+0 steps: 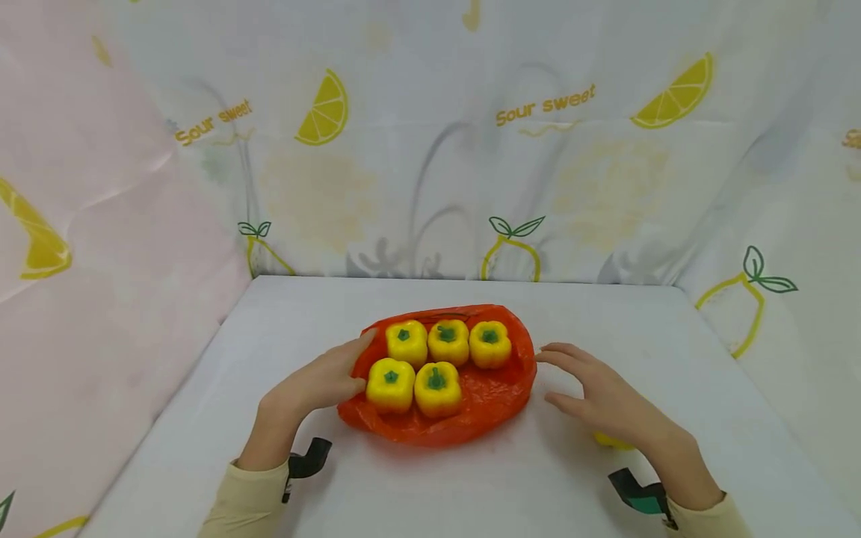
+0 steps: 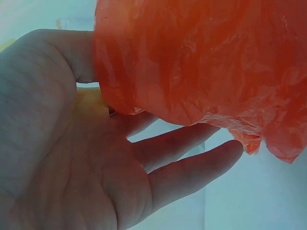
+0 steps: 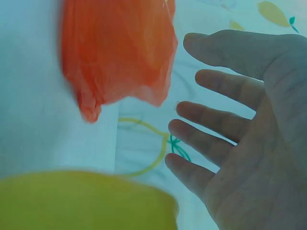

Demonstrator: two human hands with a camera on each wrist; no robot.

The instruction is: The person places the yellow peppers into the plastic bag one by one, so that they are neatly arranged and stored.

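Several yellow bell peppers point(image 1: 439, 389) with green stems sit in an opened red plastic bag point(image 1: 494, 388) on the table. At the bag's left rim is my left hand point(image 1: 327, 377); its thumb and fingers are spread along the edge, beside the nearest peppers. In the left wrist view the bag point(image 2: 201, 62) covers the thumb tip and some fingertips, while the lower fingers extend straight. To the bag's right hovers my right hand point(image 1: 608, 392), fingers spread and holding nothing. In the right wrist view a gap separates it from the bag point(image 3: 120, 52).
Another yellow pepper point(image 1: 612, 441) lies on the table, mostly hidden under the right hand. It looms blurred as a yellow shape point(image 3: 86, 201) in the right wrist view. A white table point(image 1: 430, 493) meets a lemon-print curtain point(image 1: 417, 172) at the back and sides.
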